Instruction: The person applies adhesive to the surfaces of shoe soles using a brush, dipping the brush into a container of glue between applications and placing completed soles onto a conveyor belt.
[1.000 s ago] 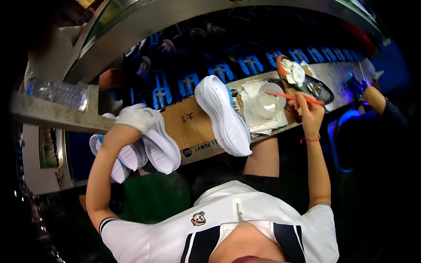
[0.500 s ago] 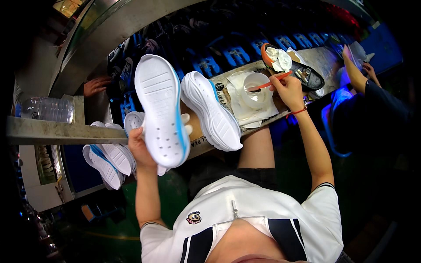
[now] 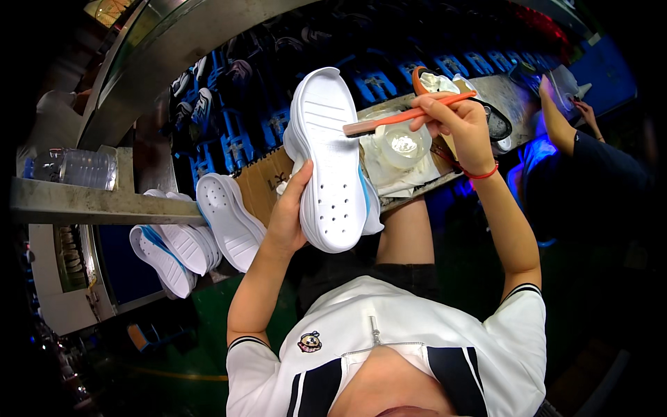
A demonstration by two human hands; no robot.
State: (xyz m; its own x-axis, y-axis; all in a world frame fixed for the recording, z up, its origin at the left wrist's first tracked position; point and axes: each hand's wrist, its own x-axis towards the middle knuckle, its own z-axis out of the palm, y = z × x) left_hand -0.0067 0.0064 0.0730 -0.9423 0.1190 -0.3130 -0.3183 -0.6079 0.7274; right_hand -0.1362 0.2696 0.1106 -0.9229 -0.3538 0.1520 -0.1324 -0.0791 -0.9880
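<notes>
The white sole (image 3: 332, 160) is being gripped steadily by the left hand (image 3: 288, 215) while the orange brush (image 3: 410, 115), pinched in the right hand (image 3: 458, 121), is being drawn evenly across it

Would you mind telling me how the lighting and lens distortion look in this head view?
Head view: the white shoe sole in the left hand is brightly lit and sharp; the brush in the right hand is clear too; corners go black; the shelf edge bends near the rim; blue glow at right.
</notes>
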